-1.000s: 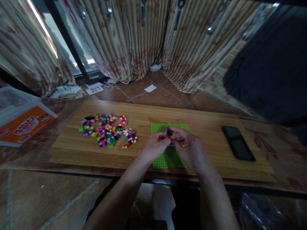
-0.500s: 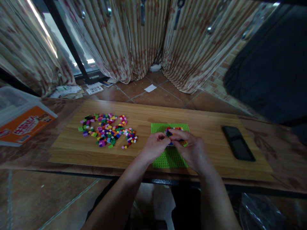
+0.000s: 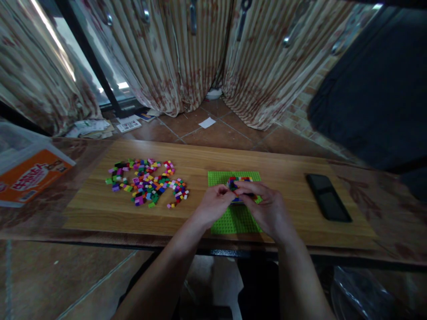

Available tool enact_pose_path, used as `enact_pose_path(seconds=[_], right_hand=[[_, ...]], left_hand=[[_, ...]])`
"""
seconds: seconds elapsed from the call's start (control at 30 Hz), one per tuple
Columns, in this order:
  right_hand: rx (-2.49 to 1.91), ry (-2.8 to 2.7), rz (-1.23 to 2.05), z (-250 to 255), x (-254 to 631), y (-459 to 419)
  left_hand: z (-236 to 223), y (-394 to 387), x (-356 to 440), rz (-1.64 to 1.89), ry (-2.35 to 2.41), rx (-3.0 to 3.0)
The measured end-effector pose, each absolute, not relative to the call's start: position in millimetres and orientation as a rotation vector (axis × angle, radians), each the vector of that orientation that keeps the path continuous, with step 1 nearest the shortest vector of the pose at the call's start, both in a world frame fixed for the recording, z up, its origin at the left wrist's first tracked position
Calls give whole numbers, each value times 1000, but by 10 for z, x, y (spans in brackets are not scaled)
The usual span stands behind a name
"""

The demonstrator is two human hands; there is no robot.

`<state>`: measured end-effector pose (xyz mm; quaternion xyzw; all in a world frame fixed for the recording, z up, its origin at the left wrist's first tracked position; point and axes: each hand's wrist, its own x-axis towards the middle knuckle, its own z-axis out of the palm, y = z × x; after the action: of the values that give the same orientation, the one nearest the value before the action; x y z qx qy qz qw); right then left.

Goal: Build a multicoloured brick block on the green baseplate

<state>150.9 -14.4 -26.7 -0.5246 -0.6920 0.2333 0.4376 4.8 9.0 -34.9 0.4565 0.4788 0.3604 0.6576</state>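
Note:
A green studded baseplate [image 3: 235, 222] lies on the wooden board, and a small structure of coloured toy bricks [image 3: 240, 179] stands on its far half. Both hands meet over this structure. My left hand [image 3: 215, 202] is closed, thumb and forefinger pinched at the structure's left side. From the right, my right hand [image 3: 265, 204] reaches in with its fingers bent together at the bricks. Whatever sits between the fingertips is hidden or too small to name. The hands cover much of the structure's near side.
Loose coloured bricks [image 3: 147, 182] are spread over the left of the wooden board [image 3: 110, 218]. A black phone [image 3: 328, 198] lies at the right. At the far left stands a clear plastic tub [image 3: 33, 173] with an orange label. Curtains [image 3: 187, 66] hang beyond the table.
The whole view has shifted slightly, so most things appear a little further left. Both hands stay at the brick structure with nearly the same grip.

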Motion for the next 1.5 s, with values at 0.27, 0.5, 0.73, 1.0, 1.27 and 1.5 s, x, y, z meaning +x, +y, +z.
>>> enact_pose_path(seconds=[0.27, 0.5, 0.73, 1.0, 1.27, 1.5], right_hand=[[-1427, -1919, 394, -146, 1398, -177], [-1391, -1713, 504, -312, 1420, -206], [-1326, -1568, 607, -392, 1547, -185], [-1458, -1664, 368, -370, 1542, -149], [-1468, -1571, 478, -418, 1484, -111], [-1440, -1555, 492, -425, 1488, -102]], left_hand=[[-371, 91, 49, 844, 1023, 983], [-329, 78, 42, 810, 1012, 918], [-300, 77, 47, 804, 1023, 881], [-320, 97, 22, 777, 1042, 905], [-309, 70, 29, 820, 1033, 919], [-313, 74, 49, 840, 1067, 990]])
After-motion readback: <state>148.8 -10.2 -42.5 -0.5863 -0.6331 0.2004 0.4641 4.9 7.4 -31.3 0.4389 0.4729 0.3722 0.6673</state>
